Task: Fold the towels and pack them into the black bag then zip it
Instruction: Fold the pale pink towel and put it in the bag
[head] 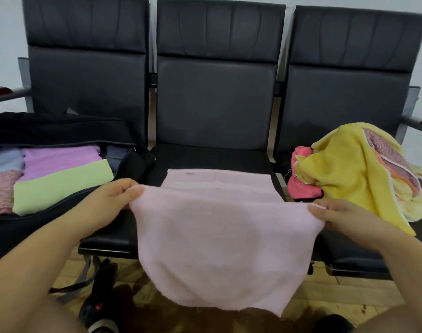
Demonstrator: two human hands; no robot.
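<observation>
Over the seat, both hands (109, 200) (344, 217) pinch the pink towel (219, 241).

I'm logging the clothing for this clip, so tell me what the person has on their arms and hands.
Nothing shows on them. The left hand and right hand are bare: no gloves, and no rings can be made out. Both forearms are uncovered right to the frame's lower edge, with no sleeve, watch or bracelet in view. Fingernails look short and unpainted.
</observation>
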